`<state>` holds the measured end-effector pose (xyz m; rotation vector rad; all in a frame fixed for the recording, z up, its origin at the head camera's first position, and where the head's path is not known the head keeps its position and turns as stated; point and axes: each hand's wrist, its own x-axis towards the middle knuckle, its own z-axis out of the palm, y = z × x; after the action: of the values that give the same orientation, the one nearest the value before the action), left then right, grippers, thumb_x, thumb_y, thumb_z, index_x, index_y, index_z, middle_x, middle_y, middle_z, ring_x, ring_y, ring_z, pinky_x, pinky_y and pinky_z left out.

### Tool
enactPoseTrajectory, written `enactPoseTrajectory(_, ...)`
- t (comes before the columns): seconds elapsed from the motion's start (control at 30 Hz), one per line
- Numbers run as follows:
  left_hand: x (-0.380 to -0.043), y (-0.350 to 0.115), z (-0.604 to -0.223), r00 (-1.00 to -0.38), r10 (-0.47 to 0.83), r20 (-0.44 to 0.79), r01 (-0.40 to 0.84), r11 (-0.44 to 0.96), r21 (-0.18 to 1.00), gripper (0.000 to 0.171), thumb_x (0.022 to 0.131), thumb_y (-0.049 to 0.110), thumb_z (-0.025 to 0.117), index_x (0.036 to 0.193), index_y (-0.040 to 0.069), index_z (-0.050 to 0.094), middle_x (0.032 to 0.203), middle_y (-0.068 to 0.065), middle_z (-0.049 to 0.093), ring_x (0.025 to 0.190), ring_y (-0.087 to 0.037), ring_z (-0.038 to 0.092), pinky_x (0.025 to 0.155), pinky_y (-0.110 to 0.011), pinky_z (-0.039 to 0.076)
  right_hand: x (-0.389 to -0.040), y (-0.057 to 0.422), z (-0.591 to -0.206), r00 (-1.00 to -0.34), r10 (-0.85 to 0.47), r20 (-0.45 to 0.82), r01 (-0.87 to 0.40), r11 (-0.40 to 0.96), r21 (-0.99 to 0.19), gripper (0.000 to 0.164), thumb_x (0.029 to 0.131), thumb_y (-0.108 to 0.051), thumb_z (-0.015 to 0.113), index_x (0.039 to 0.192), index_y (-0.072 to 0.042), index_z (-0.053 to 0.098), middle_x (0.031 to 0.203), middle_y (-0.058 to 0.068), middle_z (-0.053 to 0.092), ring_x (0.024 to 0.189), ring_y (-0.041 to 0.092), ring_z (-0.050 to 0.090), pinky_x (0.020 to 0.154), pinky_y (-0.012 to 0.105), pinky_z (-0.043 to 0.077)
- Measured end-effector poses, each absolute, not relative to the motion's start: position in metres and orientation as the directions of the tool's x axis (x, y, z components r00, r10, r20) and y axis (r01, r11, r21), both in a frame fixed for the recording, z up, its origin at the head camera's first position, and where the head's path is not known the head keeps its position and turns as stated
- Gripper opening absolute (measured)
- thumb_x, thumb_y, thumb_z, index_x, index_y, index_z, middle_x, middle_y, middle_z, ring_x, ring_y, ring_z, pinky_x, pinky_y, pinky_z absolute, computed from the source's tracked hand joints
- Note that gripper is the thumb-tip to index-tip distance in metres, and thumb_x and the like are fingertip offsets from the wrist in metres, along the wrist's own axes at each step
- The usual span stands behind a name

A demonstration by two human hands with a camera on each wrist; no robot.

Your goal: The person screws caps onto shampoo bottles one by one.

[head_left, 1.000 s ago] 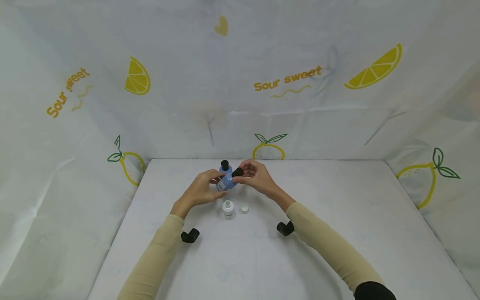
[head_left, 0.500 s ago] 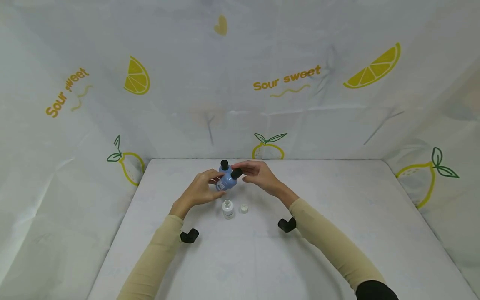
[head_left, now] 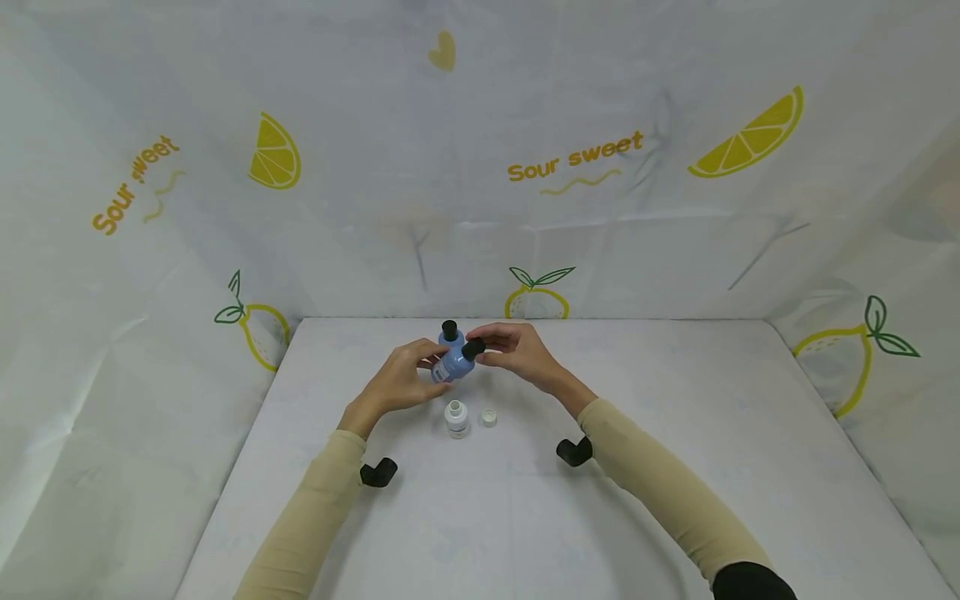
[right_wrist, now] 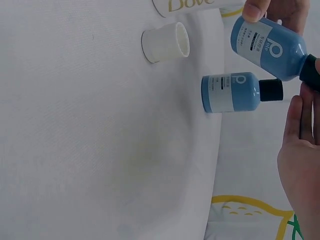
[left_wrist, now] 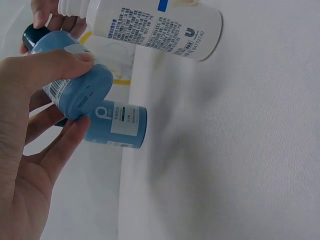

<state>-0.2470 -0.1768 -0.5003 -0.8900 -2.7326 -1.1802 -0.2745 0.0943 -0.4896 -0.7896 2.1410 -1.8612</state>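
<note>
My left hand (head_left: pixel 402 380) holds a small blue bottle (head_left: pixel 452 365) by its lower body, tilted and raised off the table. The bottle's black cap (head_left: pixel 473 348) points up and to the right. Thumb and fingertips of my right hand (head_left: pixel 522 351) pinch that cap; part of it is hidden behind them in the wrist views. A second blue bottle (right_wrist: pixel 232 93) with a black cap stands upright just behind the held one. Nearer to me, a white bottle (head_left: pixel 457 421) stands uncapped, its threaded neck bare. The loose white cap (head_left: pixel 489 417) lies to its right.
The white table (head_left: pixel 495 517) ends at the back against a white sheet (head_left: pixel 360 208) printed with lemons. Black wrist-camera mounts (head_left: pixel 574 452) stick out from beneath both forearms, low over the table.
The right hand loosens from the cap of the held bottle, shifts slightly, then takes hold of it again. Left hand and bottle stay nearly still.
</note>
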Motion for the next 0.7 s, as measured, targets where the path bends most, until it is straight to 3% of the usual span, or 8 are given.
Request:
enactPoseTrajectory(0.13, -0.247, -0.177, -0.5, -0.836, 0.493, 0.24, 0.513, 0.548, 0.661, 0.06, 0.085, 0.01, 0.092, 0.139, -0.005, 0.068, 0.123, -0.016, 0.074, 0.111, -0.03, 0.076, 0.1, -0.041, 0.068, -0.273, 0.093, -0.49, -0.86, -0.48, 0.176, -0.253, 0.1, -0.962, 0.038, 0.095, -0.001, 0.079, 0.132, 0.001, 0.073, 0.135, 0.023, 0.073, 0.124, 0.027, 0.073, 0.111, 0.024, 0.06)
enactPoseTrajectory(0.43, -0.246, -0.178, -0.503, -0.838, 0.488, 0.244, 0.511, 0.543, 0.666, 0.06, 0.085, 0.009, 0.091, 0.138, -0.005, 0.068, 0.123, -0.016, 0.074, 0.111, -0.031, 0.077, 0.101, -0.042, 0.068, -0.273, 0.086, -0.493, -0.885, -0.431, 0.176, -0.257, 0.139, -0.956, 0.034, 0.091, -0.004, 0.086, 0.123, 0.001, 0.073, 0.119, 0.016, 0.074, 0.102, 0.01, 0.071, 0.096, 0.015, 0.061)
enactPoseTrajectory(0.7, -0.246, -0.178, -0.503, -0.829, 0.494, 0.262, 0.527, 0.533, 0.662, 0.059, 0.085, 0.008, 0.091, 0.138, -0.005, 0.069, 0.123, -0.017, 0.074, 0.11, -0.032, 0.077, 0.1, -0.043, 0.068, -0.273, 0.081, -0.494, -0.901, -0.398, 0.174, -0.247, 0.141, -0.959, 0.027, 0.091, -0.004, 0.086, 0.112, -0.001, 0.069, 0.1, 0.002, 0.069, 0.087, 0.009, 0.067, 0.08, 0.014, 0.059)
